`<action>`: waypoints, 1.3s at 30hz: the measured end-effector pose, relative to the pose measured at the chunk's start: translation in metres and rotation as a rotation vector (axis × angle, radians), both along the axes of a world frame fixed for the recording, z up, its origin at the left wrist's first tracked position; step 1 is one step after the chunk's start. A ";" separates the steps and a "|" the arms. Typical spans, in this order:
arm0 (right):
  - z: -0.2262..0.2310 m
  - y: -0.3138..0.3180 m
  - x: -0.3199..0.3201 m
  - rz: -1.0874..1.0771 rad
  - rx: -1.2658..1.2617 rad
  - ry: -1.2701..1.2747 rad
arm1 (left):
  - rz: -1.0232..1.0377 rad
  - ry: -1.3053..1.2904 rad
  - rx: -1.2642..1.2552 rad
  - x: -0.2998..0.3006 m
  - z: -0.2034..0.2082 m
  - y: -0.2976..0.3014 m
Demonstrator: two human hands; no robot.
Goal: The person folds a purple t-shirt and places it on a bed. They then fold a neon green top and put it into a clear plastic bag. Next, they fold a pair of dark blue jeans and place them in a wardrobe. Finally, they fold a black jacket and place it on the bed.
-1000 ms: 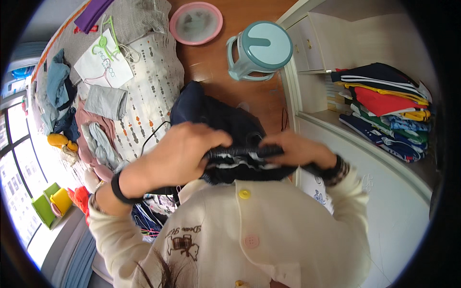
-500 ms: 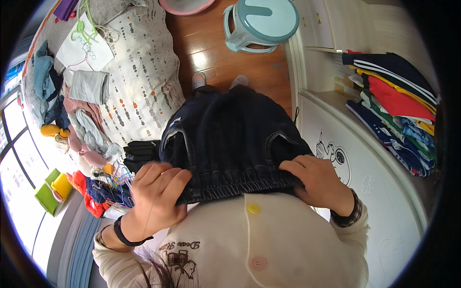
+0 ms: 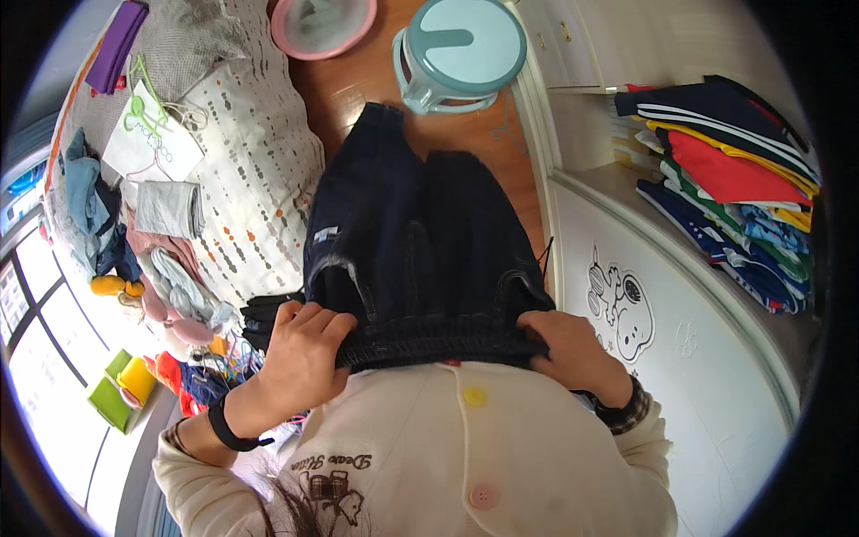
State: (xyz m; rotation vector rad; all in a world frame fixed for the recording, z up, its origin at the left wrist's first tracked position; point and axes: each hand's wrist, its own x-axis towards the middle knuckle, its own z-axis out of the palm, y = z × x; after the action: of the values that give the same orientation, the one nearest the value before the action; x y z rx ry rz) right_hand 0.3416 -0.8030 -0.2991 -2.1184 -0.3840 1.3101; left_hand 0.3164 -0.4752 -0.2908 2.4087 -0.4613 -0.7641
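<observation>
A pair of dark blue jeans (image 3: 420,242) with an elastic waistband hangs stretched out before me, its waist close to my cream cardigan and both legs reaching away. My left hand (image 3: 309,349) grips the left end of the waistband, fingers curled over it beside a pocket. At the opposite end, my right hand (image 3: 577,353) pinches the waistband near the other pocket. A small pale label shows on the left side of the jeans. The fingertips under the cloth are hidden.
Left is a bed (image 3: 259,192) holding a folded grey garment (image 3: 170,208), dark folded clothes and a green hanger. A teal stool (image 3: 461,54) and pink basin (image 3: 324,27) stand on the floor ahead. Stacked clothes (image 3: 734,179) fill a cabinet shelf at right.
The jeans' legs have swung out and now extend flat ahead, covering where my feet showed. The view has shifted a little. Both hands keep their hold on the waistband.
</observation>
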 end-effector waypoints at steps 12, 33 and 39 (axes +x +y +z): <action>-0.030 -0.003 -0.005 0.178 -0.007 0.072 | -0.058 0.166 -0.016 -0.042 -0.030 0.000; -0.056 0.023 -0.019 0.233 0.006 0.133 | 0.023 0.216 0.026 -0.096 -0.046 0.009; -0.051 0.043 -0.013 0.223 0.000 0.113 | 0.049 0.223 -0.016 -0.092 -0.046 0.029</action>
State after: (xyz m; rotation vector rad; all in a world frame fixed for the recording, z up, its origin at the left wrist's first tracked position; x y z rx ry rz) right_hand 0.3282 -0.7596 -0.3501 -2.0354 -0.5850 1.5478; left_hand 0.2248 -0.4459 -0.3367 2.2770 -0.3160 -0.9888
